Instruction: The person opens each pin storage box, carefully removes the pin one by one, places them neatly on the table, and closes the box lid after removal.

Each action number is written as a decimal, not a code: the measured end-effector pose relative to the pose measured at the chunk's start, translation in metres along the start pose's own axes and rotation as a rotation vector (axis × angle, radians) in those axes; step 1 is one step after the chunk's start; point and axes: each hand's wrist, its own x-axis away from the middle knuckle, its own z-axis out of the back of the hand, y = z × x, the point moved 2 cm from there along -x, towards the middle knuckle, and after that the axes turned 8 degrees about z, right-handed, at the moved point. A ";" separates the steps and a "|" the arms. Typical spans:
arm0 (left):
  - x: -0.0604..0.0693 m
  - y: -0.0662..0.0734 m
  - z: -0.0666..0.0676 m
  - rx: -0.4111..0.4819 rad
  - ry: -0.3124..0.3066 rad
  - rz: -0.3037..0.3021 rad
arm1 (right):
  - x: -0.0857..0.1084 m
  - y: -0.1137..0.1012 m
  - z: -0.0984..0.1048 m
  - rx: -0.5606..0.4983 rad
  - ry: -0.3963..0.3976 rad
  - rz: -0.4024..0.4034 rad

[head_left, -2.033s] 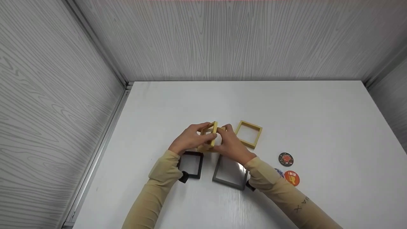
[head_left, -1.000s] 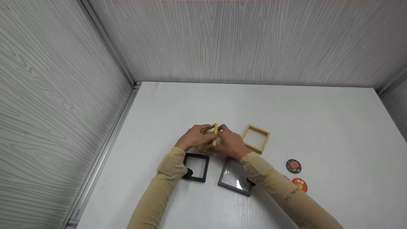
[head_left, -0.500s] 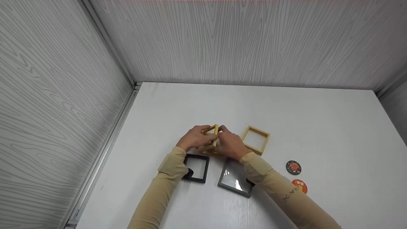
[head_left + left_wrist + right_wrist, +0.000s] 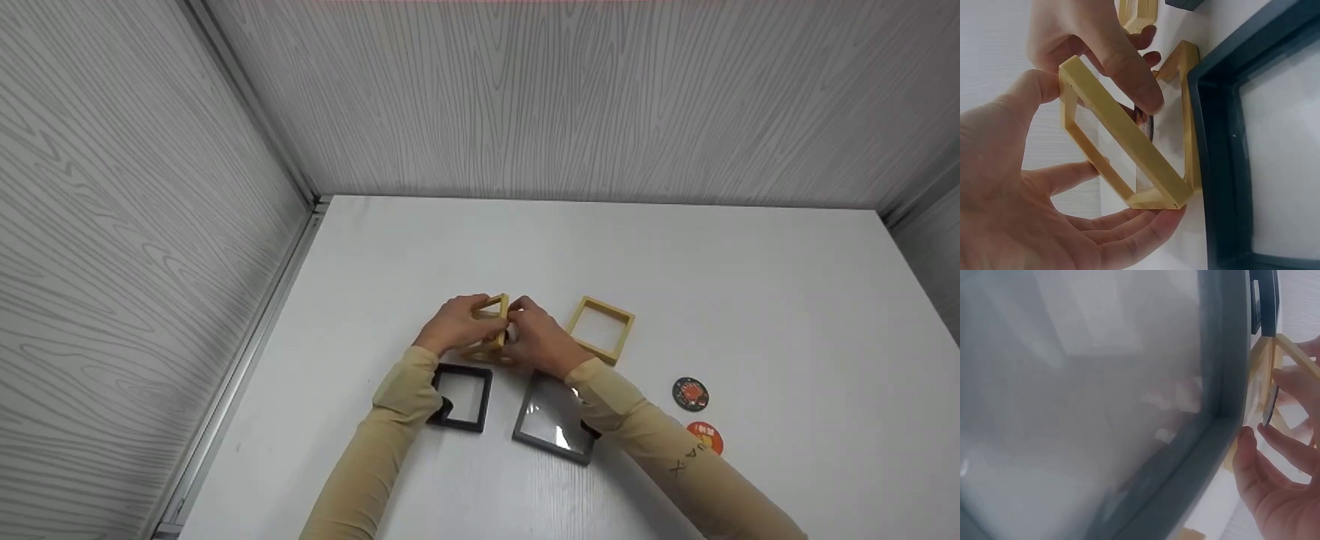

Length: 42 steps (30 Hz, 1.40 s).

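A yellow display frame (image 4: 504, 319) stands opened in a V, one half raised and the other low over the table. Clear film spans its window. My left hand (image 4: 459, 326) holds the raised half (image 4: 1123, 129), thumb at one corner and fingers along the opposite edge. Between the two halves, my right hand (image 4: 544, 341) pinches a thin round badge (image 4: 1271, 405) by its edge. In the left wrist view that badge (image 4: 1148, 125) is seen nearly edge-on, partly covered by the right fingers. My right fingers hide part of the lower half in the head view.
A second yellow frame (image 4: 628, 331) lies to the right. Nearer me are a black frame (image 4: 486, 401) and a larger dark grey frame (image 4: 550, 450) with shiny film. A dark badge (image 4: 690, 394) and a red badge (image 4: 705, 433), partly under the right sleeve, lie farther right.
The head view has shifted a little. Both hands stay at the yellow frame, which has moved slightly left. A bluish badge beside the red one, visible earlier, is now hidden by the right sleeve.
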 end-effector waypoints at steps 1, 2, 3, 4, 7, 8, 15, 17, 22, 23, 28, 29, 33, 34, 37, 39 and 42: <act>0.000 0.000 0.000 -0.007 0.002 -0.002 | 0.000 0.000 0.001 0.001 -0.001 -0.004; 0.000 -0.001 0.000 -0.014 0.005 -0.006 | 0.001 0.000 0.002 0.004 -0.002 -0.009; -0.001 -0.001 -0.001 -0.027 0.013 -0.011 | 0.001 -0.001 0.003 0.004 -0.005 -0.018; -0.002 -0.001 -0.001 -0.041 0.023 -0.019 | 0.002 -0.001 0.004 0.002 -0.004 -0.023; -0.004 -0.001 -0.002 -0.083 0.054 -0.031 | 0.003 -0.002 0.007 -0.011 -0.009 -0.047; -0.004 -0.001 -0.003 -0.095 0.062 -0.032 | 0.004 -0.003 0.008 -0.015 -0.008 -0.051; -0.006 0.001 -0.009 -0.174 0.113 -0.021 | 0.010 -0.006 0.018 0.004 -0.011 -0.047; -0.006 0.001 -0.009 -0.181 0.128 -0.014 | 0.013 -0.007 0.021 0.002 -0.011 -0.044; -0.008 0.000 -0.011 -0.204 0.164 -0.011 | 0.020 -0.008 0.031 -0.026 0.004 -0.037; -0.008 0.000 -0.011 -0.207 0.170 -0.011 | 0.022 -0.008 0.033 -0.033 0.007 -0.035; -0.007 0.000 -0.013 -0.223 0.182 0.007 | 0.031 -0.007 0.041 -0.032 0.008 -0.046; -0.007 0.000 -0.014 -0.230 0.187 0.013 | 0.033 -0.007 0.043 -0.027 0.008 -0.055; -0.009 -0.001 -0.015 -0.261 0.223 0.029 | 0.044 -0.007 0.053 -0.010 0.021 -0.069; -0.009 -0.002 -0.015 -0.267 0.232 0.030 | 0.047 -0.006 0.057 -0.007 0.027 -0.073; -0.010 -0.003 -0.017 -0.281 0.249 0.029 | 0.060 -0.003 0.068 -0.009 0.056 -0.081; -0.011 -0.004 -0.019 -0.284 0.256 0.032 | 0.070 0.000 0.075 -0.020 0.072 -0.087; -0.011 -0.006 -0.021 -0.288 0.270 0.026 | 0.090 0.005 0.083 -0.033 0.103 -0.103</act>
